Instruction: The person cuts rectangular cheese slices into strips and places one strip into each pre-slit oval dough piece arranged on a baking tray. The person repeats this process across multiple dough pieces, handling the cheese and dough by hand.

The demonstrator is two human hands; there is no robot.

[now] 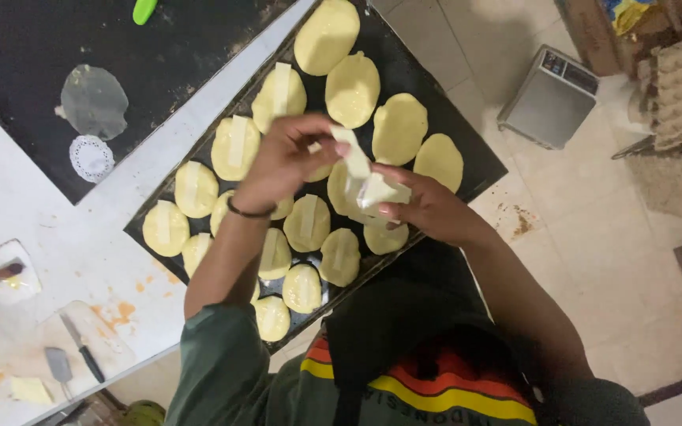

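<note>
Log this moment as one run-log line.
left hand: pinching pale strip | right hand: holding stack of strips | below: dark baking tray of dough ovals, many topped with strips

Roughly nineteen pale dough ovals [353, 89] are lying on one dark baking tray [475, 162]; one knife [82, 347] and one scraper [59, 367] are resting nearby.

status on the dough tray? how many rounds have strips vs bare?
Done: most pale yellow dough ovals on the black baking tray at the near and middle part carry a white strip. In hand: left hand peels one white strip from a small stack held by right hand. Left: four bare ovals at the far end.
</note>
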